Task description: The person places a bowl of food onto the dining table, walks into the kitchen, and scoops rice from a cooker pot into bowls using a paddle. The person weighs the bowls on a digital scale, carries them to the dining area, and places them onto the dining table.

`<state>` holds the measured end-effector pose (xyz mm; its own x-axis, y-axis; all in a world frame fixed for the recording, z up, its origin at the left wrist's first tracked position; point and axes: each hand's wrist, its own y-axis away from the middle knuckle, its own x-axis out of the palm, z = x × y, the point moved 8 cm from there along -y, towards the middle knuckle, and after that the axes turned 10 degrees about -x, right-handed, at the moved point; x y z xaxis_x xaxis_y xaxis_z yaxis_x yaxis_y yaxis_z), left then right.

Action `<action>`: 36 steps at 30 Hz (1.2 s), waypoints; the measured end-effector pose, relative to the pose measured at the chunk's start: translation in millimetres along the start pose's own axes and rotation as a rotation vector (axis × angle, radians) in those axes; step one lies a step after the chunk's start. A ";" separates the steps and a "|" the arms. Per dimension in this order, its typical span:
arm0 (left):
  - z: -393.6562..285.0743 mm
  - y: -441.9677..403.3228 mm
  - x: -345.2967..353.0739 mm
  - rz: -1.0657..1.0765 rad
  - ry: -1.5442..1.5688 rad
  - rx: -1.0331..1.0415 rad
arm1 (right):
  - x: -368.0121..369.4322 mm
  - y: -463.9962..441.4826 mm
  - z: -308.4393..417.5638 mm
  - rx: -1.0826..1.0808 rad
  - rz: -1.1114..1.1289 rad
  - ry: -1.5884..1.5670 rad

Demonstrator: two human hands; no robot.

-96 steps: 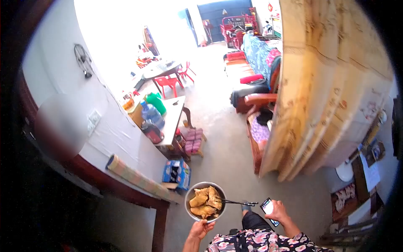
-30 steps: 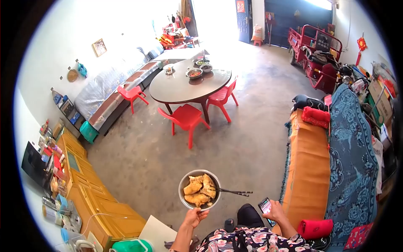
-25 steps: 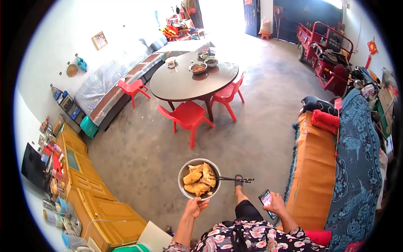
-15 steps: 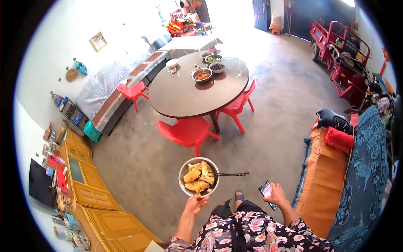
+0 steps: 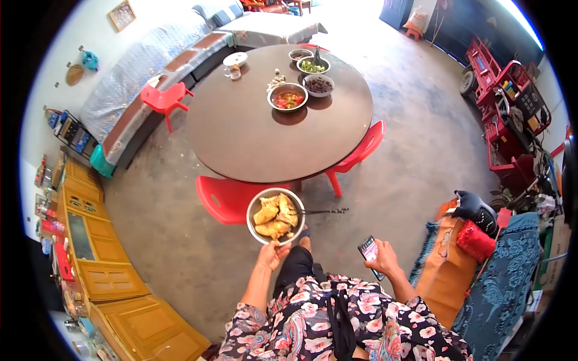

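Note:
My left hand [image 5: 272,255] grips the near rim of a metal bowl [image 5: 249,221]. Golden-brown pieces of food [image 5: 272,218] lie in it, and a pair of dark chopsticks [image 5: 325,211] sticks out over its right side. In my right hand [image 5: 383,259] is a smartphone [image 5: 368,248], its lit screen partly covered by the fingers. Just beyond the bowl stands a red chair [image 5: 224,197], which the bowl partly overlaps in view. Behind that is a round brown table [image 5: 253,141].
Several bowls of food, among them a red-and-yellow dish [image 5: 288,99], stand on the table's far half. More red chairs [image 5: 363,147] surround it. Yellow cabinets [image 5: 114,280] line the left; an orange-covered seat [image 5: 442,268] is at right, a red cargo tricycle [image 5: 506,132] farther back.
The table and chairs appear nearer and larger as I step forward, one leg now ahead. Both hands keep their hold on the bowl and the smartphone.

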<state>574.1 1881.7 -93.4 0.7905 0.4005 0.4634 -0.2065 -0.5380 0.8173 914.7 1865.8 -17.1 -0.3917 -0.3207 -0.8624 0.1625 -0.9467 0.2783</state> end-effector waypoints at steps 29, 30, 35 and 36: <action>-159.9 -193.4 88.3 -0.150 0.493 0.148 | -99.9 -374.6 22.9 -0.515 0.234 0.138; -162.2 -199.9 91.4 -0.150 0.498 0.148 | -103.6 -383.0 26.2 -0.511 0.275 0.163; -169.7 -217.5 93.8 -0.162 0.489 0.139 | -98.0 -409.7 32.5 -0.624 0.261 0.197; -163.2 -211.1 88.2 -0.136 0.484 0.139 | -89.5 -398.5 37.6 -0.640 0.295 0.243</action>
<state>593.4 2151.6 -169.2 0.4405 0.7533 0.4884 -0.0160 -0.5373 0.8432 851.0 2270.5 -34.9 -0.0506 -0.4725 -0.8799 0.7544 -0.5954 0.2764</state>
